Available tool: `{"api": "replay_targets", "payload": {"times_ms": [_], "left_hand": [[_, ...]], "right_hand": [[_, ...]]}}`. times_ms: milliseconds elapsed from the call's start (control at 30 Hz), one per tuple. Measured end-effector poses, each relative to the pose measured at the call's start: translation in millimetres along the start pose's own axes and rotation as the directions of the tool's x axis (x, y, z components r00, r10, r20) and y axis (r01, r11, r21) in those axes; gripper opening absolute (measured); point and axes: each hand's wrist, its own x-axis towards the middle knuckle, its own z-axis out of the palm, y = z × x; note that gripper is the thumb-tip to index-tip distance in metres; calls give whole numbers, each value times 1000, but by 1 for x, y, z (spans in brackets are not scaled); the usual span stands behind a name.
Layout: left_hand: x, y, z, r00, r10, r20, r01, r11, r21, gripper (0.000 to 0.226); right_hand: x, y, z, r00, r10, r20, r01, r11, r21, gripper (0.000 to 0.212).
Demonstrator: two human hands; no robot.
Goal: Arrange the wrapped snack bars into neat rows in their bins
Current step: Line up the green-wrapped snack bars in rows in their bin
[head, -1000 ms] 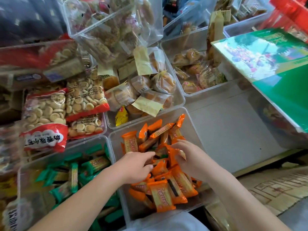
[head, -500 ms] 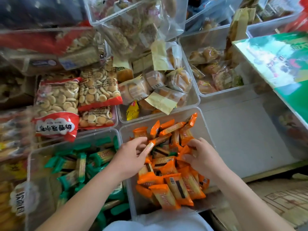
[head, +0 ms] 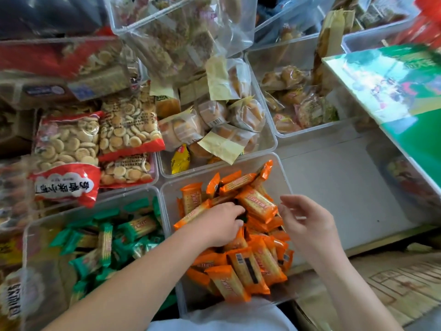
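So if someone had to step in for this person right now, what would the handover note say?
The left hand has its fingers dug into the orange bars in the middle bin; whether it has a grip on one is hidden.
The right hand is open and empty, above that bin's right side.
The orange bars lie in a loose heap at all angles; the green bars in the left bin are equally jumbled.
Done: no neat rows yet in either bin.
Left: line up the orange bars, then the green.
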Motion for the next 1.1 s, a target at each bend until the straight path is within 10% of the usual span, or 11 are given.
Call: {"api": "replay_targets", "payload": {"times_ms": [133, 633, 867, 1100], "left_hand": [[24, -8, 11, 980, -82, 183, 70, 995, 71, 62], [5, -5, -4, 984, -77, 161, 64, 994, 85, 47], [-33, -23, -16, 990, -11, -138, -30, 955, -294, 22], [-85, -37, -16, 921, -206, -332, -113, 672, -732, 21]], "right_hand": [[-7, 15, -6, 997, 33, 65, -36, 999, 37, 17], [1, 22, -1, 990, 76, 123, -81, 996, 36, 10], [3, 15, 8, 971, 74, 228, -53, 994, -97, 13], [-4, -3, 37, 950, 108, 293, -102, 994, -34, 24]]}}
